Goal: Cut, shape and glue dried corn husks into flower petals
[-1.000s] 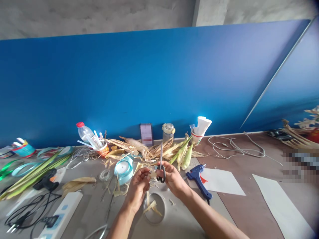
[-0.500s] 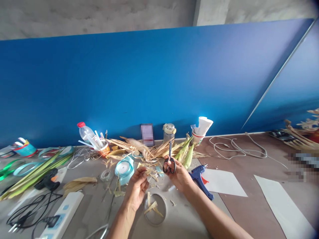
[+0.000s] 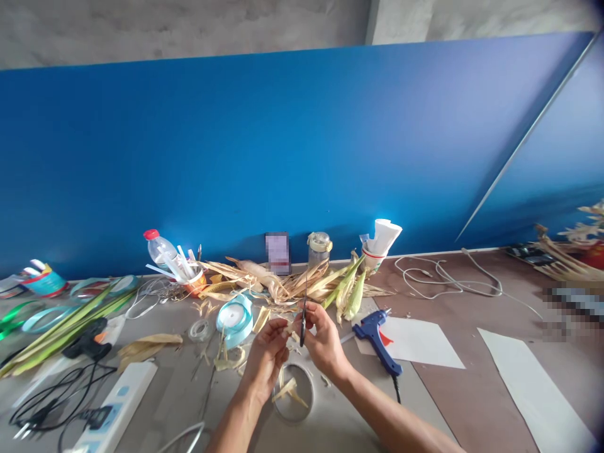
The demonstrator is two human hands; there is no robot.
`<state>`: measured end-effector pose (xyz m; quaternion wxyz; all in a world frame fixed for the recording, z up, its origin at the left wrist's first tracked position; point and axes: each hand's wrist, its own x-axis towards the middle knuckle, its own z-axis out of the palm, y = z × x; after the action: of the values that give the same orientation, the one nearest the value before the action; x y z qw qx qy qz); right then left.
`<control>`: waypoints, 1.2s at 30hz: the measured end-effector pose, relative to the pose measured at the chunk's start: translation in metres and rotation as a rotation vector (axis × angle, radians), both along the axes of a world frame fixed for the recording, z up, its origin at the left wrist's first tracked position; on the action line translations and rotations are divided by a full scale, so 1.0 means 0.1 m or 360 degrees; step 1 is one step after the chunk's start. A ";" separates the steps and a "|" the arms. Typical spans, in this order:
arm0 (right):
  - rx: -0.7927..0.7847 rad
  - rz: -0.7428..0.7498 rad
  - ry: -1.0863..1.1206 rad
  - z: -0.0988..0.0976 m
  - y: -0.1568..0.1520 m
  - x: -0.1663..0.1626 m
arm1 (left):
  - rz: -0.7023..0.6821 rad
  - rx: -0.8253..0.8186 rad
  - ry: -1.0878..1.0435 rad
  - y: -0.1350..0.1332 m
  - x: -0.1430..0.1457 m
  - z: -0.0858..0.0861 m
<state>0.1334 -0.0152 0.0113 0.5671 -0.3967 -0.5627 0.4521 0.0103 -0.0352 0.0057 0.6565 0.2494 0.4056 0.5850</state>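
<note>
now left hand [image 3: 267, 352] and right hand [image 3: 324, 338] nearly meet, lower centre of frame, closer than half-second ago; scissors [image 3: 303, 326] turned edge-on. pale husk piece [image 3: 289, 328], pinched in left fingers, seems back within scissors' reach. right fingers clamped on scissors.

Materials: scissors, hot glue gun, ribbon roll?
Scissors: thin blade, likely metal; dark handles, plastic or coated metal, can't tell.
Hot glue gun: probably hard plastic; smooth blue moulded-looking body, red trigger.
Ribbon roll: maybe satin fabric; light blue, smooth, loosely draped.
</note>
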 end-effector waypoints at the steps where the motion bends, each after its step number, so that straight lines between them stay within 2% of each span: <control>1: -0.0018 0.0014 0.0017 0.00 0.01 0.01 | -0.0032 0.0021 0.0010 -0.01 0.00 0.00; 6: -0.0084 0.0182 0.0048 -0.02 0.05 0.03 | -0.0223 0.0079 0.0099 -0.01 -0.02 -0.02; 9: -0.0072 0.0269 0.0028 0.01 0.06 0.05 | -0.0261 0.0056 0.0133 0.00 -0.04 -0.04; 11: -0.0039 0.0273 0.0005 0.05 0.05 0.07 | -0.0236 0.0033 0.0074 0.00 -0.04 -0.04; 14: 0.0036 0.0246 -0.0140 0.07 0.00 0.10 | -0.0087 -0.0001 -0.0123 0.01 -0.08 -0.02; 17: 0.0154 0.0243 -0.0496 0.03 -0.06 0.09 | 0.0076 -0.0014 -0.0303 0.02 -0.12 -0.01; 19: 0.0242 0.0249 -0.0723 0.00 -0.10 0.06 | 0.0111 0.0002 -0.0358 0.02 -0.14 -0.01; 24: 0.0392 0.0213 -0.0979 -0.06 -0.17 -0.03 | 0.0093 0.0102 -0.0359 0.00 -0.12 0.02; 36: 0.0452 0.0109 -0.1096 -0.07 -0.21 -0.10 | -0.0021 0.0147 -0.0270 -0.03 -0.08 0.03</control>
<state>0.1235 -0.0358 0.0044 0.3785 -0.4237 -0.7906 0.2283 0.0021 -0.0384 0.0083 0.6802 0.2316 0.3193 0.6178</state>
